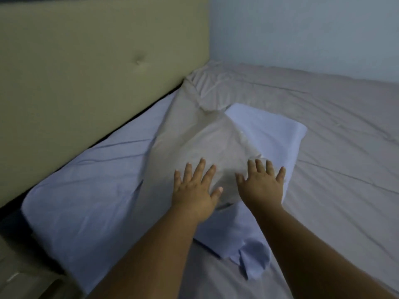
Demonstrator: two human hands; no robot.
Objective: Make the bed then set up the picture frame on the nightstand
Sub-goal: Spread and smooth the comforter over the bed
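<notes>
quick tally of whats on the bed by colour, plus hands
blue pillows: 2 – one by the headboard, one under the hands
grey sheets: 2 – loose sheet over the pillows, bed sheet
hands: 2 – left hand, right hand, both flat, fingers spread
total: 6

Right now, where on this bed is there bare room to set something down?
The grey sheet lies open between the pillow and the wall. It is crowded by the headboard: blue pillows and bunched grey cloth, with the left hand and right hand spread flat there.
</notes>
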